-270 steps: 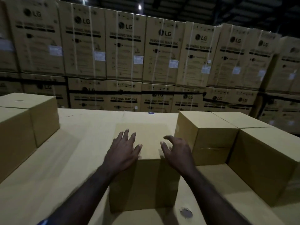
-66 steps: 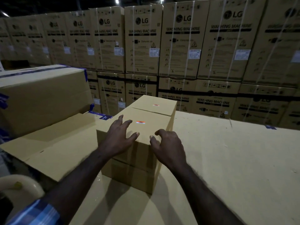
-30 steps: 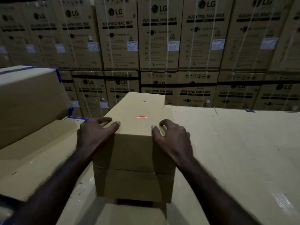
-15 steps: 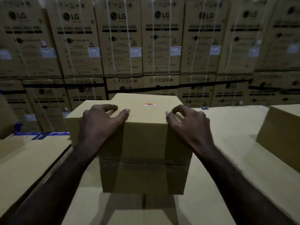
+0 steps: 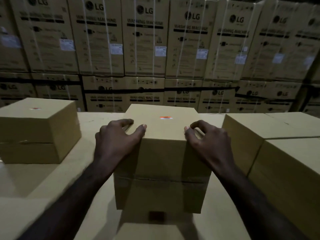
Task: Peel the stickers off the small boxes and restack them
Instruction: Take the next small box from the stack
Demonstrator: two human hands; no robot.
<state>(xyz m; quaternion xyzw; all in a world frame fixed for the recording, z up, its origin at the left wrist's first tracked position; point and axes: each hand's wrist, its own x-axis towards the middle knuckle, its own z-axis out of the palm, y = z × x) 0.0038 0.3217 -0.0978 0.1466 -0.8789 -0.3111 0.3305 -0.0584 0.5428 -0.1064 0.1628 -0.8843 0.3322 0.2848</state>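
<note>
Cardboard surface (image 5: 97, 122), washing-machine cartons (image 5: 145, 40) behind; both hands (image 5: 119, 141) gripping sticker-topped box (image 5: 162, 153).

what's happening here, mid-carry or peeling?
Mid-carry, by the look of it. The left hand and right hand grip the top edges of a small cardboard box, one on each side, above a cardboard surface. Its orange sticker is still on top, unpeeled. Another stickered box sits to the left, plain boxes to the right, and washing machine cartons are stacked behind.
</note>
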